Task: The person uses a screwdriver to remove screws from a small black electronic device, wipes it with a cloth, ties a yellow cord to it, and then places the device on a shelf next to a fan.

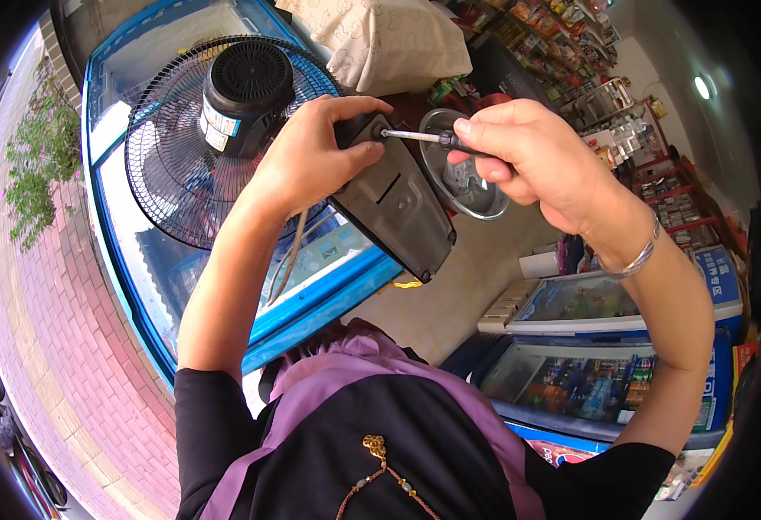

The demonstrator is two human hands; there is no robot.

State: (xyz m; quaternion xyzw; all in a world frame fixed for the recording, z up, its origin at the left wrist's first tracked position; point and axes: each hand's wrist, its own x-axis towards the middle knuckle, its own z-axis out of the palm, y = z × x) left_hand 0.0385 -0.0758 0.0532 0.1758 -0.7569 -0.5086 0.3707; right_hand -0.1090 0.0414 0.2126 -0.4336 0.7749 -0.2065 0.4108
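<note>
A black electric fan lies across a blue-framed glass-topped chest, its wire cage [168, 165] and round motor housing [248, 78] toward the left. The fan's dark control box [402, 204] points toward me, its back face up. My left hand [320, 152] is closed around the box's upper end, thumb and fingers on either side. In my right hand [532, 152] is a screwdriver [419, 136] with a black handle and a silver shaft. Its tip meets a round recess near the box's upper end. Whether a screw sits in there is hidden.
Below the fan is the blue chest [311, 303], with a grey cord [289, 256] hanging over it. A clear round bowl [484, 204] is beside the control box. A patterned cloth cover [389, 43] lies beyond. Stocked shelves [675, 191] and another glass-topped chest [571, 377] stand at right.
</note>
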